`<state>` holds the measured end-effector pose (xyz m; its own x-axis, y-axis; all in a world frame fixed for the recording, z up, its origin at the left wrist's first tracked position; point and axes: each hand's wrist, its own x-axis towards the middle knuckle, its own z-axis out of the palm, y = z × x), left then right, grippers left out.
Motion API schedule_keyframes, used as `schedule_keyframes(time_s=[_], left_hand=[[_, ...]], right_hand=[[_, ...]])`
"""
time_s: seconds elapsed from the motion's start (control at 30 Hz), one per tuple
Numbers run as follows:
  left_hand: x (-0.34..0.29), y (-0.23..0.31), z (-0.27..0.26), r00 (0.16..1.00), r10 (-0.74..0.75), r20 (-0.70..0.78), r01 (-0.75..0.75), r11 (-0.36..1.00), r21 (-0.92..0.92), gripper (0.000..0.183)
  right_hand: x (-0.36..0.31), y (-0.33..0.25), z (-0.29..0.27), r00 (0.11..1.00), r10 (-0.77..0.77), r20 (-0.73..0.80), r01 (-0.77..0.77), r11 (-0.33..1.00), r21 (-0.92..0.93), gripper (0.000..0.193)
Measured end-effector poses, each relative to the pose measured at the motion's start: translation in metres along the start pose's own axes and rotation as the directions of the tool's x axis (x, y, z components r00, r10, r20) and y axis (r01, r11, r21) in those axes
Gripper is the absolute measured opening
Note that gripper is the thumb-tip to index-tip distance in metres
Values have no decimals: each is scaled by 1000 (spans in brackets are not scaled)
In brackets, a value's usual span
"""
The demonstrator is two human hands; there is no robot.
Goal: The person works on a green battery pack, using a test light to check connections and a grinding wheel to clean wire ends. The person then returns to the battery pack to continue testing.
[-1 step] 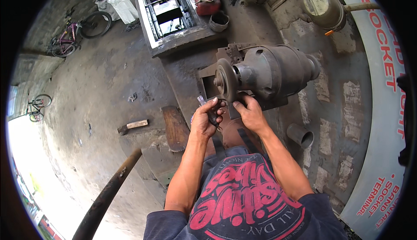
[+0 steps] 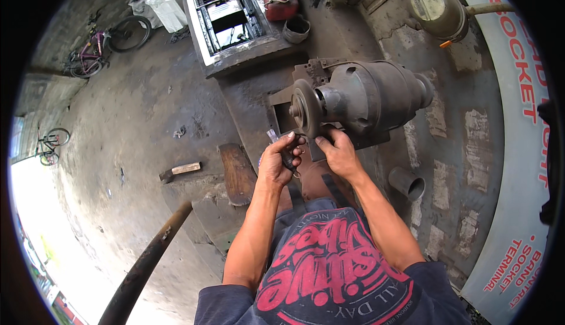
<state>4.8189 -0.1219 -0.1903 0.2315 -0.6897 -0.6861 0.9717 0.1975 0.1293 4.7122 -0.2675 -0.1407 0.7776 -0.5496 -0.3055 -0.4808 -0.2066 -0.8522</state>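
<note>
My left hand (image 2: 279, 161) is closed just below the grinding wheel (image 2: 311, 107), with a small dark object with a clear, pale end (image 2: 272, 136) in its fingers; its exact kind is hard to tell. At the wheel's near lower edge, my right hand (image 2: 341, 155) is pinched closed, thumb and forefinger together. What it holds, if anything, is hidden by the fingers. The wheel sits on the left end of a large grey motor (image 2: 382, 95); whether it spins cannot be told.
A wooden board (image 2: 236, 173) and a hammer (image 2: 181, 171) lie left of my arms. A dark pole (image 2: 150, 260) slants in from the lower left. Right of my forearm is a metal pipe (image 2: 406, 182). Beyond the motor stand a red jerrycan (image 2: 281, 4) and a pot (image 2: 296, 29).
</note>
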Motion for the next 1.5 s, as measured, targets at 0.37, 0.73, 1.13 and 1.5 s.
schedule_keyframes(time_s=[0.37, 0.73, 1.13, 1.5], left_hand=[[10, -2, 6, 998, -40, 40, 42, 998, -51, 17], [12, -4, 8, 993, -69, 90, 75, 995, -66, 18], [12, -12, 7, 994, -71, 86, 75, 996, -47, 16], [9, -44, 11, 997, -33, 64, 37, 998, -57, 18]], right_hand=[[0, -7, -4, 996, 58, -66, -58, 998, -10, 23], [1, -5, -4, 996, 52, -67, -52, 999, -2, 22], [-4, -3, -5, 990, 125, -64, -121, 991, 64, 25], [-7, -11, -3, 963, 258, -74, -263, 963, -57, 29]])
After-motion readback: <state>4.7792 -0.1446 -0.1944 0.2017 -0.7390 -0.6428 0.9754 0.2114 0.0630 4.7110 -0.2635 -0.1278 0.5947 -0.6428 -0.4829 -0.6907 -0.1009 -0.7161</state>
